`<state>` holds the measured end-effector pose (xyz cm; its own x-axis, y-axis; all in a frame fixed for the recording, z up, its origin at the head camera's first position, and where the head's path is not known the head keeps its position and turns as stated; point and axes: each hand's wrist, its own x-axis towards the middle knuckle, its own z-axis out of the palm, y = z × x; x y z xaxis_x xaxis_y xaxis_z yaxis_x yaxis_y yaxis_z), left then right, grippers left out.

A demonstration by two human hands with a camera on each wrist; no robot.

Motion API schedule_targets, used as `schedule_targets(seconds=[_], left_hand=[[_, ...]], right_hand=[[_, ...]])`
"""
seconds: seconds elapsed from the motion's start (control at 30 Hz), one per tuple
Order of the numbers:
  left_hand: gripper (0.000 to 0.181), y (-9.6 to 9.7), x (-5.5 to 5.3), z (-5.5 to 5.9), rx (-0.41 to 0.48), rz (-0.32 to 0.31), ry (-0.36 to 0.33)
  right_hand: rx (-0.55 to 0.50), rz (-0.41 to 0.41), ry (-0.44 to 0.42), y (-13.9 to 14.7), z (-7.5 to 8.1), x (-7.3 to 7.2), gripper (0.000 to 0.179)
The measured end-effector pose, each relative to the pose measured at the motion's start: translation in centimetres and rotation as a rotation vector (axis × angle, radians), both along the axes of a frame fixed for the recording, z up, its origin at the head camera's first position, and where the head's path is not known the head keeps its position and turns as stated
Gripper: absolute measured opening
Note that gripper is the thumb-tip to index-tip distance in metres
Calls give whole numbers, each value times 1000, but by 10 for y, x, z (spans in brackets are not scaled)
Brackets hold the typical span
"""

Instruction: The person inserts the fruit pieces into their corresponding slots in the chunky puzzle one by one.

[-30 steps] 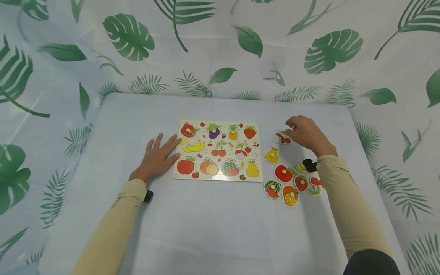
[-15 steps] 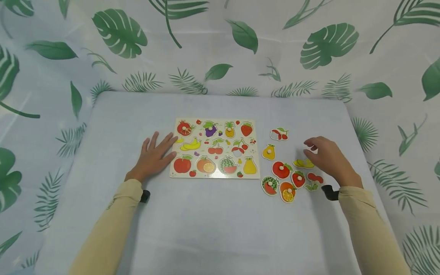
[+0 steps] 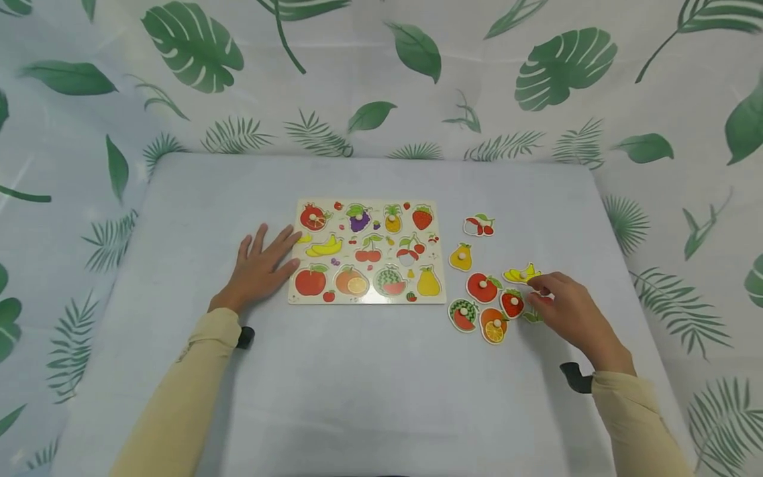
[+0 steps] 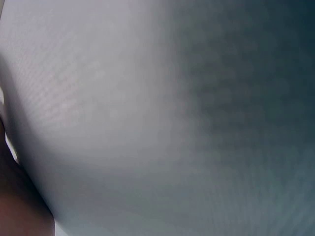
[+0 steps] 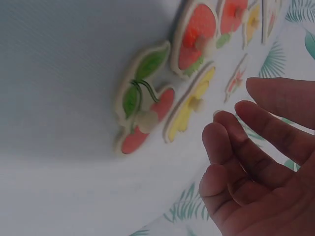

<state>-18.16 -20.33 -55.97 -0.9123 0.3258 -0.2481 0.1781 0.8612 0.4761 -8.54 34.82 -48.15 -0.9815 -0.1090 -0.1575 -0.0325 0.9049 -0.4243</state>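
Note:
My left hand (image 3: 256,271) lies spread on the white cloth, its fingertips at the left edge of a fruit peg-puzzle board (image 3: 437,262). Over the loose pieces to the right, my right hand (image 3: 575,315) covers part of the cherry piece (image 3: 533,318). In the head view its fingertips overlap the edge of the banana piece (image 3: 518,273). The right wrist view shows the fingers loosely bent with nothing between them, apart from the knobbed banana piece (image 5: 186,110) and cherry piece (image 5: 147,118). Only a dark sliver of hand shows in the left wrist view.
Nearby lie the strawberry piece (image 3: 512,305), apple piece (image 3: 481,289), orange piece (image 3: 493,330), watermelon piece (image 3: 461,319) and pear piece (image 3: 461,259). Farther back is a red-and-white fruit piece (image 3: 479,226). A leaf-patterned curtain (image 3: 477,73) rises behind the table.
My right hand has moved away from the red-and-white fruit piece, first rightward, then toward the front over the cherry piece. My left hand stays at the board; the head view has shifted slightly.

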Motion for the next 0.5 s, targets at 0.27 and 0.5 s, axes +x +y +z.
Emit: schedule_targets(seconds=[0.27, 0.5], left_hand=[[70, -5, 1, 2, 9, 22, 0], [71, -1, -1, 0, -2, 12, -14]], right_hand=[[-31, 40, -14, -10, -9, -2, 31], [0, 52, -36, -13, -23, 5, 26]])
